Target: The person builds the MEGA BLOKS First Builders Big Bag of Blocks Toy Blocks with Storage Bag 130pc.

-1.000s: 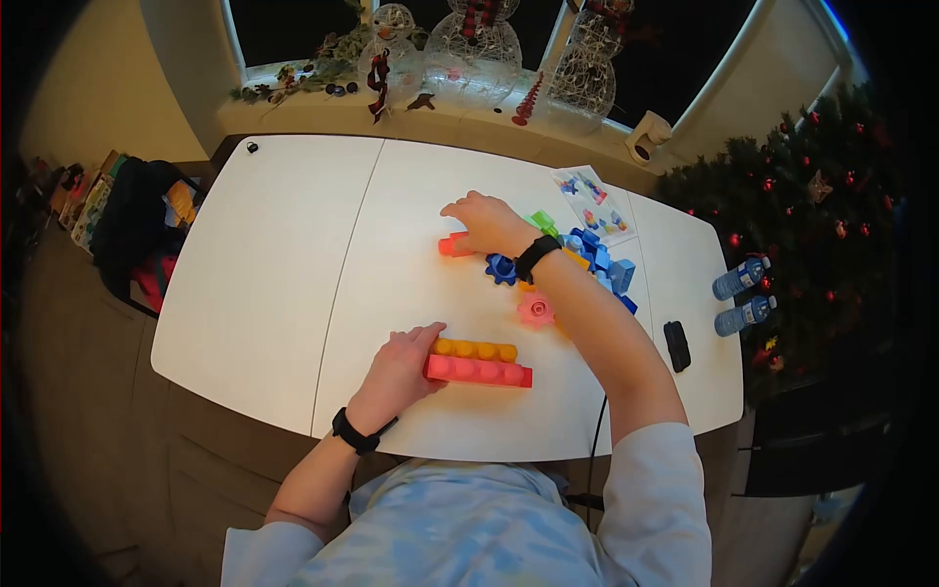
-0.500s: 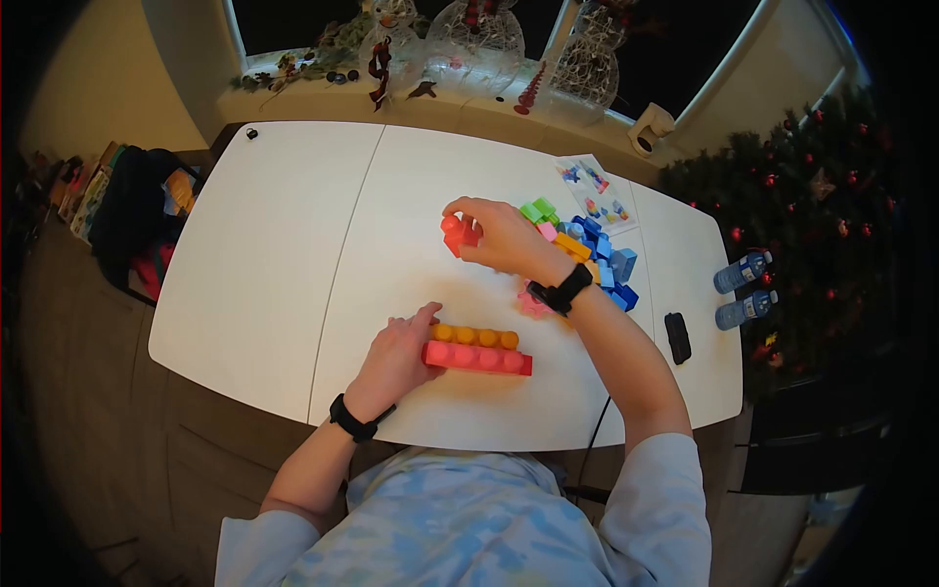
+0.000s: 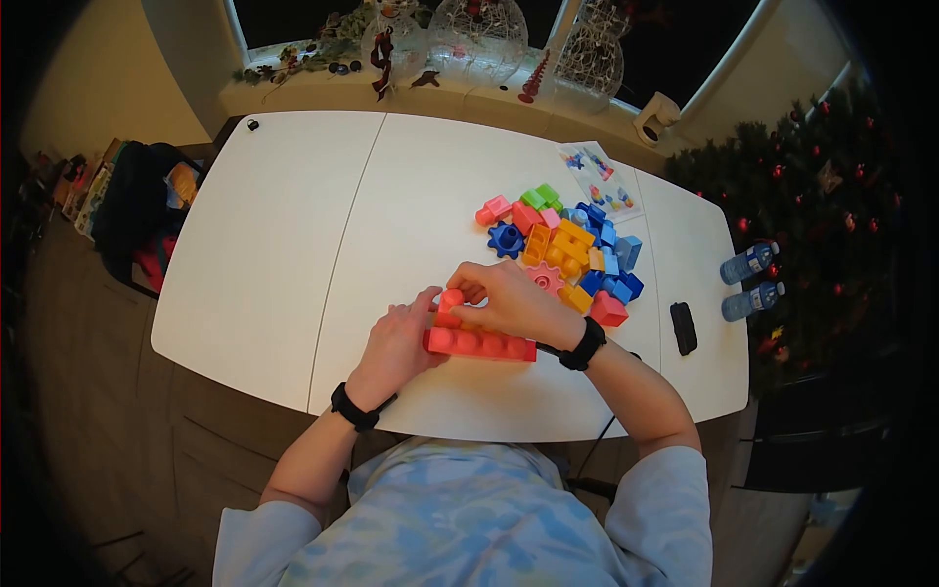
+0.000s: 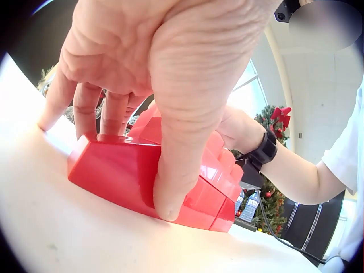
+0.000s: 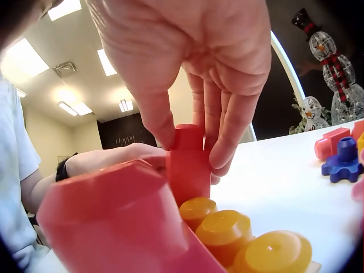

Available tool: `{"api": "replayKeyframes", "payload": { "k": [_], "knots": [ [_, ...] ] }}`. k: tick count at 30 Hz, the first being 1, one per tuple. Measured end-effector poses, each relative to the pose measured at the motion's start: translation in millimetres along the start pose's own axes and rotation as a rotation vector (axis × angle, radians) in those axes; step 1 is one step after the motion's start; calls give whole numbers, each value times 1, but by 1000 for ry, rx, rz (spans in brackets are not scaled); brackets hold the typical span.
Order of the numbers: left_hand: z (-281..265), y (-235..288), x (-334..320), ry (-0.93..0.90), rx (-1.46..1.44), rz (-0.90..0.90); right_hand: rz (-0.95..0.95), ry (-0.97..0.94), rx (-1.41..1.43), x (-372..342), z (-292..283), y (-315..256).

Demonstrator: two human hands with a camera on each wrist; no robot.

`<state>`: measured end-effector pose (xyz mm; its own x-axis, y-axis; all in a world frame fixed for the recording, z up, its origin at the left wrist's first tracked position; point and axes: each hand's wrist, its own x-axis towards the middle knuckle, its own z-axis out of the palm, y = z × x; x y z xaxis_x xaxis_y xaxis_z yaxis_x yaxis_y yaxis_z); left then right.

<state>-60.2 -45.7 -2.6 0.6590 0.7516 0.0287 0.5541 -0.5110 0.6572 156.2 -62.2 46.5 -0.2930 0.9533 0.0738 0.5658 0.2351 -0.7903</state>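
On the white surface [image 3: 245, 274], the left hand [image 3: 396, 338] and right hand [image 3: 514, 301] work close together: one grips the left end of a glossy, round-studded red row [image 3: 486, 345]; the other pinches, at the adjacent yellow row's [image 5: 226, 232] end, a one-studded red block [image 5: 189, 173].

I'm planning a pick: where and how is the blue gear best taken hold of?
Probably pinch its central peg from above, coming from the head view's left. The blue gear lies flat with the peg standing above its teeth; a yellow block crowds its right, while its left faces bare table.
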Motion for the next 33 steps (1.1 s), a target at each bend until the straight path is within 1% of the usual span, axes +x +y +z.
{"api": "replayKeyframes", "payload": {
  "k": [2, 3, 5, 8, 10, 12, 14, 17, 19, 29, 32, 33],
  "knots": [
    [-2, 2, 0, -1, 8, -6, -39, -16, -37, 0, 0, -1],
    [-3, 3, 0, -13, 14, -18, -39, -16, -36, -1, -1, -3],
    [-3, 2, 1, -27, 20, -31, 10, -92, -101, -1, -4, -7],
    [2, -3, 2, -31, 30, -29, -21, -122, -93, 0, -6, -12],
    [6, -6, 2, 40, 21, -7, -26, -129, -93, 1, -5, -10],
    [5, -5, 1, 37, 18, -10, -32, -136, -92, 2, -3, -10],
    [1, -1, 1, 33, 16, -14, -48, -86, -53, 2, 0, -10],
    [-2, 2, 2, -16, 4, -53, -49, -73, -51, 4, 4, -7],
    [2, -1, 2, 53, 24, 11, -54, -75, -52, 5, 5, -5],
    [-1, 2, 2, 13, 31, -55, -26, -63, -9, 4, 7, -6],
    [-1, 1, 3, 11, 38, -53, -25, -60, -71, 7, -10, 2],
    [-1, 0, 2, 7, 22, -43, -5, 56, -103, 11, -23, -3]
  ]
}}
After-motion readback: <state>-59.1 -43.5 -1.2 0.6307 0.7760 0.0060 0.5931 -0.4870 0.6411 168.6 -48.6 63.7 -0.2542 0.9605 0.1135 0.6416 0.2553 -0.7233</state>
